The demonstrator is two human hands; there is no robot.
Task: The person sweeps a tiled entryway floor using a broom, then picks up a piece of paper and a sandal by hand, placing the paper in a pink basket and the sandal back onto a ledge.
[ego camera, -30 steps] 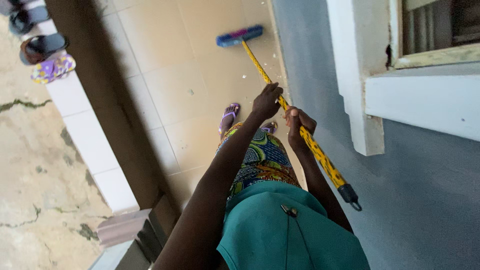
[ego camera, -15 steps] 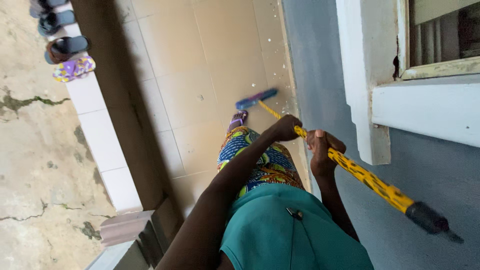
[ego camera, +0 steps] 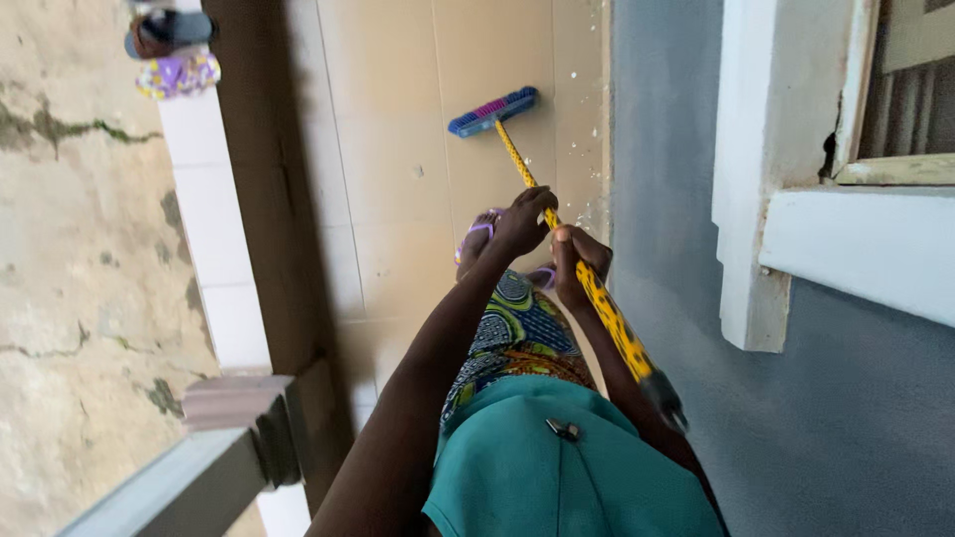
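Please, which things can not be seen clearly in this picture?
- Head view: broom bristles hidden under the blue head.
- Handle end blurred.
- Right hand palm hidden around the handle; left hand fingers partly hidden.
- Sandals cut off by the top edge.
- Floor specks too small to identify.

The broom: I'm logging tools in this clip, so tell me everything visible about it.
The broom has a blue head with pinkish bristles and a long yellow handle with dark speckles, ending in a dark cap near the person's body. It slants from the tiled floor beside the grey wall up toward the person. The left hand grips the handle lower down, the right hand just above it.
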